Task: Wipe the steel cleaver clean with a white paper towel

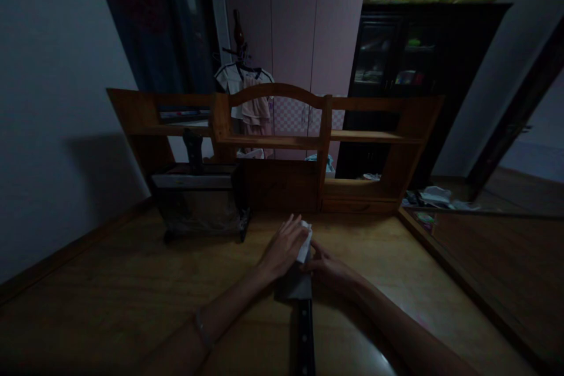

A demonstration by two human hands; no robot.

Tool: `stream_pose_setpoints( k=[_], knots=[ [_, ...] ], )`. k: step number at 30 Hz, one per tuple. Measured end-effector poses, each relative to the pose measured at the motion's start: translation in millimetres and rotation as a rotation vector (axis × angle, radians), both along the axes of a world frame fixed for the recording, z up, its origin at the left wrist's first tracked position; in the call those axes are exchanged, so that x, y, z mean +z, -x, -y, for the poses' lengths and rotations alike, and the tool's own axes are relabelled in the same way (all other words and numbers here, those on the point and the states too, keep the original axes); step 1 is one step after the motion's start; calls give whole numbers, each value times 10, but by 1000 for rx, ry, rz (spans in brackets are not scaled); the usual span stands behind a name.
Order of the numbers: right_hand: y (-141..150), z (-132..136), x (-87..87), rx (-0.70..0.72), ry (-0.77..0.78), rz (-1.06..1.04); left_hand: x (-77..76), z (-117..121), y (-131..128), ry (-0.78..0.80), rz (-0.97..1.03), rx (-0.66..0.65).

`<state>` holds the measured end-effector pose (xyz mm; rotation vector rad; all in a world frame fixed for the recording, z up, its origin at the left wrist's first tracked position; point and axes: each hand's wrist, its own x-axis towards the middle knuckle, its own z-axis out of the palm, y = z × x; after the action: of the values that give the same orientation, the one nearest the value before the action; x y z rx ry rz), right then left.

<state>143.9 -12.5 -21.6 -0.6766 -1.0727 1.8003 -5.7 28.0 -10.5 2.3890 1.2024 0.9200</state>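
Note:
A knife lies on the wooden desk with its black handle pointing toward me and its grey blade pointing away. A white tissue covers the far part of the blade. My left hand lies on top of the tissue, fingers together and pressed down on it. My right hand comes in from the right. Its fingertips are pinched against the blade's side, just under the tissue. The room is dim, so the blade tip is hidden.
A knife rack with a dark handle sticking up stands at the back left of the desk. Behind it is a wooden shelf unit. The desk's right edge drops to the floor. Wardrobes stand further back.

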Motion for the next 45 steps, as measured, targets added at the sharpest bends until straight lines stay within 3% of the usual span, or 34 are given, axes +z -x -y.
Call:
stream_pose_setpoints(
  k=[8, 21, 29, 37, 45],
  knots=[
    [-24, -27, -28, 15, 16, 13, -84, -88, 32, 116, 25, 14],
    [-33, -26, -71, -1, -1, 57, 66, 211, 18, -68, -37, 45],
    [-14, -50, -84, -39, -13, 37, -70, 138, 31, -2, -22, 42],
    [0, -52, -101, -19, -39, -12, -64, 195, -9, -38, -59, 1],
    [-23, -54, -82, 11, -1, -7, -257, 47, 90, -32, -169, -2]
  ],
)
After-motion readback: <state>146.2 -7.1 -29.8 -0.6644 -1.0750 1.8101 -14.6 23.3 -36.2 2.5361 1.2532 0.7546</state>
